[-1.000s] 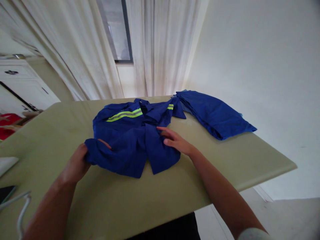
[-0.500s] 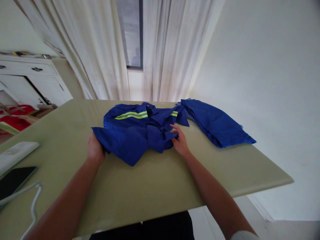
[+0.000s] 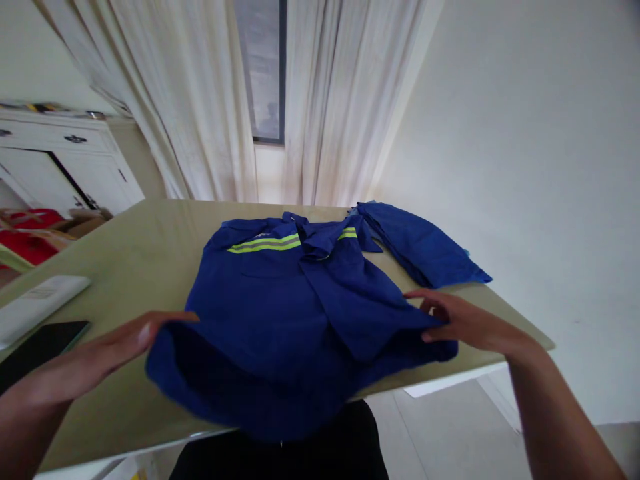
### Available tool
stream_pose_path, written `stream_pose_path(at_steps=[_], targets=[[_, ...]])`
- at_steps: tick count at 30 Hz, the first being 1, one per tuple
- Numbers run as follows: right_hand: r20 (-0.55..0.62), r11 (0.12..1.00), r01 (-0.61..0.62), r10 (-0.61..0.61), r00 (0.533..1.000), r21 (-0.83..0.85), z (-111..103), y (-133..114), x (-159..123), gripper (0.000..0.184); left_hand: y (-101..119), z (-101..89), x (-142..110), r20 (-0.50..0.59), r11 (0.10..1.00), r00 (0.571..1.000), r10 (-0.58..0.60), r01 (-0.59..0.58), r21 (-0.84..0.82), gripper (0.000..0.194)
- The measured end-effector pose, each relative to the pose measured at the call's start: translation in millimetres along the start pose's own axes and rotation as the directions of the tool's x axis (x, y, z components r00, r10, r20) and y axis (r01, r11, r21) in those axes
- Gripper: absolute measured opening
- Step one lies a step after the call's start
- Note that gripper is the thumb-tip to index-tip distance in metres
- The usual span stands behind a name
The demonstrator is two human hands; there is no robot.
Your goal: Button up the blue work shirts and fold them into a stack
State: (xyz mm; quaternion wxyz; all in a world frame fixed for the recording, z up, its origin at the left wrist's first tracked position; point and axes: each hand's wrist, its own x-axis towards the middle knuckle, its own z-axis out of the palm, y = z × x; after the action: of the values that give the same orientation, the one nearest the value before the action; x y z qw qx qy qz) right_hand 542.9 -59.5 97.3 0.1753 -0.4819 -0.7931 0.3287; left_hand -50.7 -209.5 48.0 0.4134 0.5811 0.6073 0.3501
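**Desk (image 3: 155, 260) and Shirt (image 3: 270, 300): Arrangement**

The desk carries all items. The shirt lies mid-desk, its hem raised and reaching past the near edge. A folded garment (image 3: 423, 247) lies behind it to the right. Left hand (image 3: 113, 347): fingers extended at the hem's left end; grip cannot be determined. Right hand (image 3: 463, 323): fingers pinch the hem's right end. Phone (image 3: 43, 350): far left.

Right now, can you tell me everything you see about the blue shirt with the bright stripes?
The blue shirt looks like woven cloth, with a collar and yellow-green stripes with grey between across the chest. It lies rumpled, front up, on the table, its collar at the far end and its bottom gaping open. The left hand and right hand touch opposite sides of that opening.
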Motion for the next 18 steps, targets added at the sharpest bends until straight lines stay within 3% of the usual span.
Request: stream_pose_path(at_steps=[1,2,3,4,5,6,8,9,10,13,15,18], targets=[[0.108,0.998,-0.036,0.042,0.993,-0.054,-3,1,-10,0.074,-4,-0.7,1,0.246,0.998,0.968,-0.052,0.042,0.044,0.074],[0.146,0.997,-0.033,0.043,0.988,-0.073,-2,-1,-15,0.079,-7,1.2,10,0.400,0.995,0.913,-0.079,0.047,0.090,0.075],[0.148,0.998,0.000,0.010,0.989,-0.066,2,-6,-15,0.081,-9,5.4,25,0.447,0.991,0.891,-0.077,0.019,0.133,0.073],[0.135,0.998,0.050,-0.044,0.990,-0.043,9,-14,-11,0.079,-10,11.2,45,0.385,0.984,0.922,-0.045,-0.026,0.176,0.069],[0.117,0.994,0.109,-0.107,0.987,-0.008,21,-23,-2,0.074,-11,17.6,68,0.206,0.965,0.978,0.021,-0.074,0.253,0.066],[0.105,0.988,0.154,-0.156,0.982,0.027,35,-34,11,0.067,-12,24.2,91,-0.037,0.934,0.993,0.112,-0.092,0.346,0.066],[0.048,0.972,0.235,-0.236,0.971,0.029,71,-56,46,0.054,-18,35.4,134,-0.422,0.867,0.880,0.219,0.023,0.498,0.072],[0.037,0.963,0.270,-0.270,0.962,0.001,91,-64,65,0.051,-22,39.5,150,-0.519,0.838,0.827,0.217,0.115,0.534,0.074],[0.041,0.948,0.318,-0.317,0.947,-0.025,110,-71,84,0.050,-28,42.6,162,-0.553,0.806,0.811,0.194,0.189,0.561,0.075],[0.135,0.876,0.464,-0.448,0.884,-0.130,160,-79,135,0.056,-50,45.2,175,-0.458,0.721,0.884,0.095,0.256,0.644,0.067],[0.157,0.859,0.450,-0.423,0.892,-0.242,183,-76,156,0.055,-62,41.0,174,-0.405,0.696,0.910,0.094,0.231,0.680,0.062],[0.128,0.846,0.412,-0.392,0.911,-0.338,205,-65,169,0.058,-67,25.8,174,-0.467,0.720,0.882,0.072,0.278,0.636,0.057]])
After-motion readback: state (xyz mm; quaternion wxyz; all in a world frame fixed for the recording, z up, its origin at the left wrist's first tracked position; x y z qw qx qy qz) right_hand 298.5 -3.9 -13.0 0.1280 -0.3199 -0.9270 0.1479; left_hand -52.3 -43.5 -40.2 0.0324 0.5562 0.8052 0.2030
